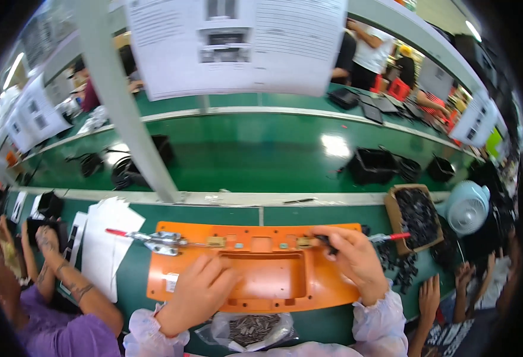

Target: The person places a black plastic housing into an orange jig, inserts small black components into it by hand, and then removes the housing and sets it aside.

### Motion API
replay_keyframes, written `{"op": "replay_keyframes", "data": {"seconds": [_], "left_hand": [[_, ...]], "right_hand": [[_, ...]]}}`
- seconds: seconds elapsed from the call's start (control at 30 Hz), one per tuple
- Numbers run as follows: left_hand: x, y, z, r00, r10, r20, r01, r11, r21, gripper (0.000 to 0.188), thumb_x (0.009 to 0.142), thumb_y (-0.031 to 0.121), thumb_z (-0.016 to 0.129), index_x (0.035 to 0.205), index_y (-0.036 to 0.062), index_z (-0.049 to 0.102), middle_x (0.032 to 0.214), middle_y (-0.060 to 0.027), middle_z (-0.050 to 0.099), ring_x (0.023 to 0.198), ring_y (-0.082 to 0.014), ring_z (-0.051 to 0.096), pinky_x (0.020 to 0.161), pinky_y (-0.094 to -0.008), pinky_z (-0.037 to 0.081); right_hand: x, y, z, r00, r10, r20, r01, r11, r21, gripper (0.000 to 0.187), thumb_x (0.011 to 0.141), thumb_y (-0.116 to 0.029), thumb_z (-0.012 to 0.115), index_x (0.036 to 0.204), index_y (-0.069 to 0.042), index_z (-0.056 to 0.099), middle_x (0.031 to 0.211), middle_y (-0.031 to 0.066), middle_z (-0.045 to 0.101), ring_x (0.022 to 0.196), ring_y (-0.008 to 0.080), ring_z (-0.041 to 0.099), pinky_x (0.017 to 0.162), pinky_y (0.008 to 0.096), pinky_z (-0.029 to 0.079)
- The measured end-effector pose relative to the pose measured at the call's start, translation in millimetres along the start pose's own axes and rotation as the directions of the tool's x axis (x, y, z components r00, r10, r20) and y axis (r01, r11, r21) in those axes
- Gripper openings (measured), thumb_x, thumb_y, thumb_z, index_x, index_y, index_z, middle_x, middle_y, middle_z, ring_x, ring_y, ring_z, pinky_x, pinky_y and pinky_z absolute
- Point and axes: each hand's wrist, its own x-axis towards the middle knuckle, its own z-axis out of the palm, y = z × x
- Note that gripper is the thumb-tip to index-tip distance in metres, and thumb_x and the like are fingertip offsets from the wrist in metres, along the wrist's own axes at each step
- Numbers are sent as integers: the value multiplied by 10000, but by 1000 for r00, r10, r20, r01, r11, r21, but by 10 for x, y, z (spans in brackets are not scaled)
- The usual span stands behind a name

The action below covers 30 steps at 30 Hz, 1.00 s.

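Observation:
An orange fixture board (202,231) with a rectangular recess lies before me on the green bench. Metal toggle clamps are mounted at its sides, the left clamp (165,243) with a red grip. My left hand (200,288) rests over the left part of the board, fingers curled together by the recess; anything under the fingertips is hidden. Over the board's upper right, my right hand (356,259) pinches a small black part (327,242) between thumb and fingers, beside a brass-coloured block (305,242). A clear plastic bag of small dark metal pieces (252,329) sits at the near edge.
At right stand a cardboard box (397,211) of black parts, loose black parts (405,272) and a pale blue fan (467,207). White paper sheets (104,250) lie at left. Co-workers sit on both sides. Beyond a pale rail runs a green conveyor (255,143) with black bins (373,166).

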Motion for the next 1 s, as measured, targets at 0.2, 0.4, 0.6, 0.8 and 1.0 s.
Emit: {"op": "replay_keyframes", "data": {"seconds": [0.2, 0.4, 0.6, 0.8, 1.0], "left_hand": [[158, 150, -118, 988, 146, 48, -136, 975, -175, 154, 781, 70, 771, 917, 59, 699, 903, -79, 637, 815, -262, 616, 698, -362, 508], [1165, -1219, -67, 986, 47, -160, -26, 992, 127, 79, 937, 75, 582, 949, 9, 623, 943, -178, 615, 867, -402, 597, 762, -470, 495], [1731, -2783, 531, 504, -863, -6, 596, 343, 726, 393, 858, 127, 671, 1230, 3, 693, 1269, -272, 654, 1134, -382, 679, 881, -398, 579], [1485, -2940, 767, 627, -775, 82, 459, 452, 765, 208, 843, 177, 657, 956, 86, 806, 1022, -173, 762, 963, -342, 745, 801, -447, 600], [1379, -3063, 761, 726, -681, -99, 591, 543, 597, 181, 830, 118, 653, 941, 40, 774, 1020, -214, 742, 958, -394, 727, 814, -473, 595]], "right_hand": [[28, 25, -75, 989, 41, 142, -41, 999, -5, 358, 1048, -143, 532, 1355, 30, 591, 1119, 88, 707, 777, 50, 514, 699, 194, 429], [-20, -1, -44, 982, 69, 175, -80, 995, 60, 320, 1071, -173, 513, 1324, -5, 614, 957, 63, 699, 685, 47, 536, 580, 184, 400], [-64, 56, -31, 994, 103, -19, -103, 995, -6, 147, 1048, -119, 538, 1115, -6, 602, 883, 112, 708, 624, 81, 599, 459, 168, 355], [-50, 40, -38, 999, 40, 24, -41, 999, 26, 206, 1045, -60, 521, 1203, 30, 617, 1037, 157, 698, 728, 91, 628, 456, 164, 359], [7, 36, -28, 997, -16, 71, 12, 999, 50, 240, 1047, -67, 508, 1244, 18, 614, 1097, 141, 681, 741, 72, 600, 470, 165, 360]]}}
